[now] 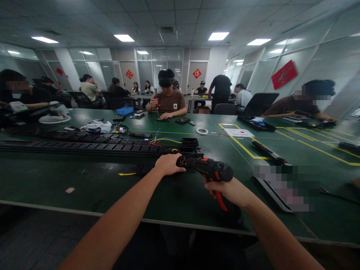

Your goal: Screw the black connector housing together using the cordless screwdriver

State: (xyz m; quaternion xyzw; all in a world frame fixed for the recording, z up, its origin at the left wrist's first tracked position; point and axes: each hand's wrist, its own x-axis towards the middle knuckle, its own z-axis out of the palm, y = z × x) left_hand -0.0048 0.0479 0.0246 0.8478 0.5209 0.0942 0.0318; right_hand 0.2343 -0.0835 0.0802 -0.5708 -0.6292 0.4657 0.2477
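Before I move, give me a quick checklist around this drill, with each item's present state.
1. Right grip around the drill handle: ok.
2. Left grip well away from the drill's front end: not ok, it is close beside it.
3. Drill tip seated: cannot tell, too dark there.
4. Short yellow wire away from the drill: ok, left of the left hand.
5. White tape roll away from the drill: ok, beyond it.

The green table [92, 187] carries black socket strips [84, 148] and 1 blue basket [125, 111].
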